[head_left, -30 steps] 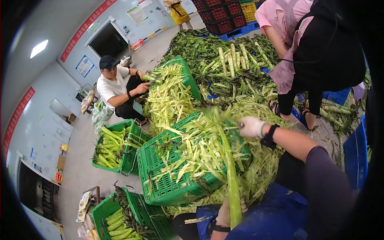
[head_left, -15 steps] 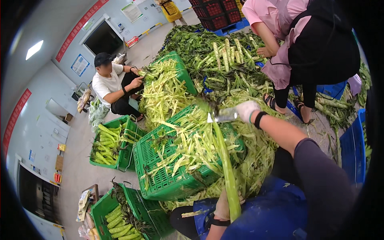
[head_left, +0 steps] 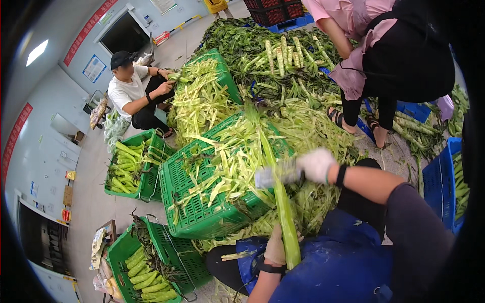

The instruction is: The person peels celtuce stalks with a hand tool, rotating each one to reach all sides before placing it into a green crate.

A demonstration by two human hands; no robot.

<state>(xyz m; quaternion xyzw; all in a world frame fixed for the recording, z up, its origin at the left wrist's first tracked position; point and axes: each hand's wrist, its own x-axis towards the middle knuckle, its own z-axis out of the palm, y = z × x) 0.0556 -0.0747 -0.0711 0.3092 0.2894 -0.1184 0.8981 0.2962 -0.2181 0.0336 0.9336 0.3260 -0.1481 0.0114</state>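
My right hand (head_left: 316,165), in a white glove, is closed on a peeler (head_left: 275,174) with a broad metal blade, blurred by motion. The blade lies across the upper part of a long pale green celtuce stem (head_left: 287,227). My left hand (head_left: 276,246), also gloved, grips the thick lower end of that stem near my lap. The stem slants away from me, its leafy tip (head_left: 254,113) over an upturned green crate (head_left: 202,222). Loose peelings (head_left: 235,156) cover much of the crate and are heaped beside it.
Green crates of peeled stems (head_left: 126,171) stand at left, another (head_left: 116,255) at lower left. A blue crate (head_left: 438,182) is at right. A co-worker in white (head_left: 126,96) crouches beyond a peelings-covered crate (head_left: 227,81); another in pink (head_left: 353,20) bends near the leafy pile (head_left: 237,43).
The peeler in my right hand has moved down along the stem toward me. My left hand keeps its grip at the lower end. The whole view has shifted slightly.
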